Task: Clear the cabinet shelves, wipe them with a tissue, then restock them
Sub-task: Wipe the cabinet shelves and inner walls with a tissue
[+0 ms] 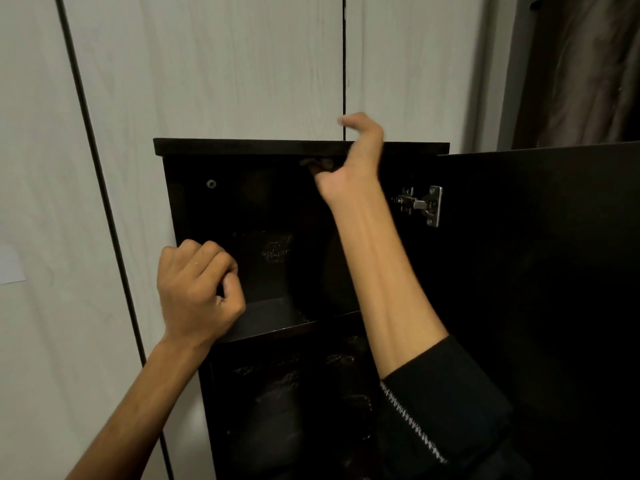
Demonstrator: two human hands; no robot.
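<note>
While the right hand [349, 161] reaches into the open dark cabinet [301, 147], fingers hidden, grip unclear, the left hand [197, 285] hangs curled, empty; steady support seems wise.

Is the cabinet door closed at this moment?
No: the cabinet door is swung open to the right on its metal hinge, exposing the dark shelves inside.

left hand [197, 289]: fingers curled, holding nothing | right hand [349, 161]: raised, fingers bent, thumb tucked low
</note>
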